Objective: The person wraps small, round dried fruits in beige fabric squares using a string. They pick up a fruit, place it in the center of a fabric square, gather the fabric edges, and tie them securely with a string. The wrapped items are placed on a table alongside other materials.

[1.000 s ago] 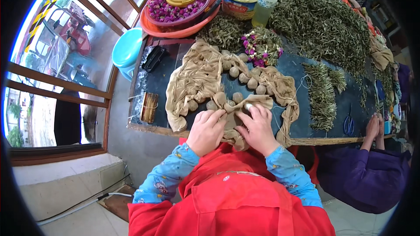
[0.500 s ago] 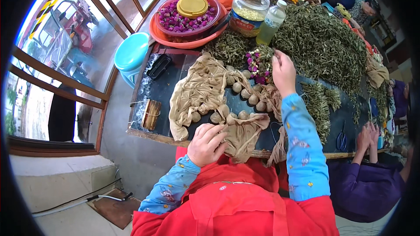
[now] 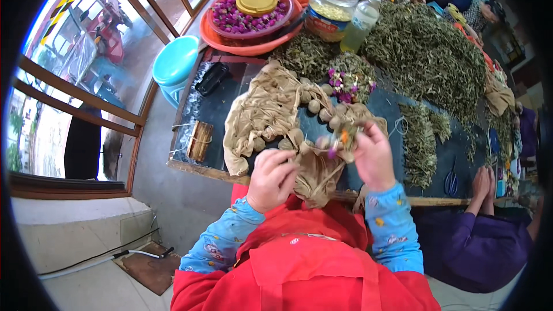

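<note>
A long strip of tan stretchy cloth (image 3: 262, 103), puckered with small round lumps, lies along the table's near side. My left hand (image 3: 271, 177) is closed with its fingertips at the cloth's near part, seemingly pinching its edge. Over the cloth, my right hand (image 3: 374, 158) grips a small bundle of dried leaves and flowers (image 3: 345, 139), with orange and purple bits, smeared by motion. Several tied balls (image 3: 314, 106) in tan cloth run between both cloth stretches. Behind them sits a heap of leaf bundles with purple flowers (image 3: 350, 80).
Purple flower buds fill a bowl (image 3: 282, 31) under a gold lid (image 3: 256, 1). A jar (image 3: 329, 11) and bottle (image 3: 361, 26) stand beside a large dried-leaf pile (image 3: 426, 52). Tied sticks (image 3: 200, 140), a black tray (image 3: 212, 78) and scissors (image 3: 450, 181) lie nearby. Co-workers' hands (image 3: 483, 187) are at right.
My right hand has come back from the flower-topped heap toward me, now carrying a bundle over the cloth. My left hand has risen slightly, staying by the cloth's near part.
</note>
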Demonstrator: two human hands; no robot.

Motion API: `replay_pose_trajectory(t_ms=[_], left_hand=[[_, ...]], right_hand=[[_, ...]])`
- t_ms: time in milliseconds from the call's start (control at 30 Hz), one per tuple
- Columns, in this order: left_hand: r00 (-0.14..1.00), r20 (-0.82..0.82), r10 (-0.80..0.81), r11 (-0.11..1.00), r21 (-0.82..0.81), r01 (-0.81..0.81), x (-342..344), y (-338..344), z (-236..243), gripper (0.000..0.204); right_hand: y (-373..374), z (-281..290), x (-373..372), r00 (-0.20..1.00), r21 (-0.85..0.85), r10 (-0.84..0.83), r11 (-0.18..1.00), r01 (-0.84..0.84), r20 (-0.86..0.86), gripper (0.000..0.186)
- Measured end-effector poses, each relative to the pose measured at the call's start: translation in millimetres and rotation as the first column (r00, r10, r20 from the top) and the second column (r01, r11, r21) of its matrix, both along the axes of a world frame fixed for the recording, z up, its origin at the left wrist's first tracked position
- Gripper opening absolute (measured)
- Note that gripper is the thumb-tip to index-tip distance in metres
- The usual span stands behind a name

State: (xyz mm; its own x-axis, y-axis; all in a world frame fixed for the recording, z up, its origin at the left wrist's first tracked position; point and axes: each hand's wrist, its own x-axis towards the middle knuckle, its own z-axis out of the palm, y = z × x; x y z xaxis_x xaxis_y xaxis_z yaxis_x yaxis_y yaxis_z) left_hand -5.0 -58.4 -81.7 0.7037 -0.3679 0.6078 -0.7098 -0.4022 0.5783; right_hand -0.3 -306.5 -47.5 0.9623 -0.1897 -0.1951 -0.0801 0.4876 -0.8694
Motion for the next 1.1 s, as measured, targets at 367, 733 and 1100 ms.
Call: replay_pose_trajectory(t_ms=[367,733,1100], left_hand=[[0.68,-0.633,-0.371,0.908,-0.096,0.407,-15,-21,70,0.038],[0.158,-0.805,-0.572,0.8,-0.59,-0.111,-19,-2,51,0.038],[0.516,-0.805,-0.293,0.95,-0.306,0.061,-24,-5,42,0.028]], right_hand=[[36,-25,-89,0.933,0.427,0.361,0.843,-0.328,0.003,0.035],[50,-12,-87,0.937,0.336,0.3,0.877,-0.345,0.179,0.055],[49,-15,-92,0.935,-0.319,0.332,0.906,-0.279,0.126,0.045]])
